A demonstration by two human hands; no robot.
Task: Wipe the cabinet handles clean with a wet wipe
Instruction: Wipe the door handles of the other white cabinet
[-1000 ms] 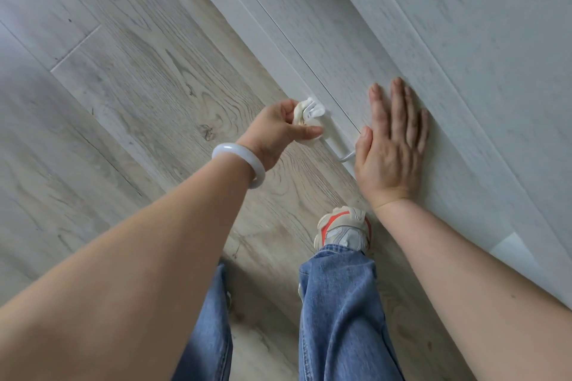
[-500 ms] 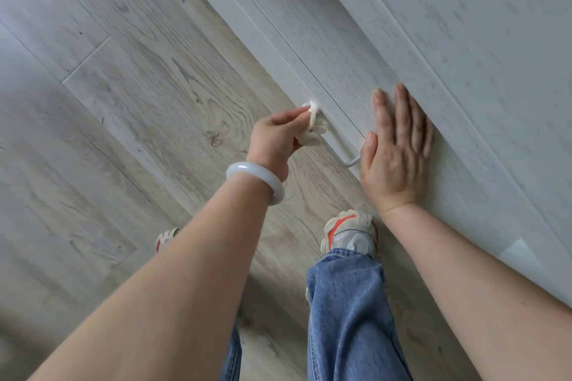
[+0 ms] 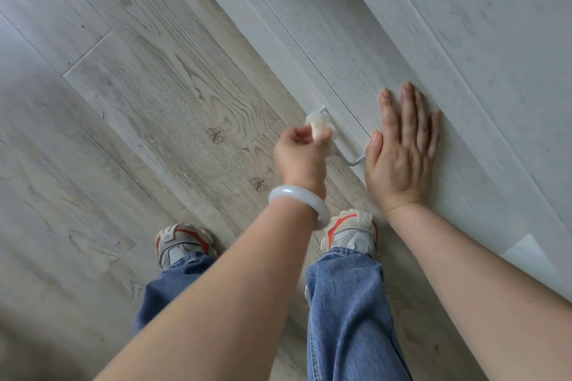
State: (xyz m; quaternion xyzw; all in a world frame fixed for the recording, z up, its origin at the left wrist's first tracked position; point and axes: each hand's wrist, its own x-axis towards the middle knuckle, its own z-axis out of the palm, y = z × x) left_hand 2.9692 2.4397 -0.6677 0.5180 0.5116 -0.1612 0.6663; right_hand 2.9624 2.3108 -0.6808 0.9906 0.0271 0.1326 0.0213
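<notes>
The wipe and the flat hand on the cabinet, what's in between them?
In the head view, a bare stretch of the metal handle runs between the wet wipe and the right hand. Nothing else.

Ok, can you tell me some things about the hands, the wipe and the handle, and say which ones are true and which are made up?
1. The left hand grips a crumpled white wet wipe against the thin silver bar handle. True.
2. The right hand is curled round the handle. False: it lies flat, fingers straight, on the pale grey cabinet door beside the handle.
3. A smooth white bangle sits on the left wrist. True.
4. The wipe is lying on the grey wood-look floor. False: the left hand holds it at the handle.
5. The person wears black boots. False: the grey sneakers with red trim show below blue jeans.
</notes>
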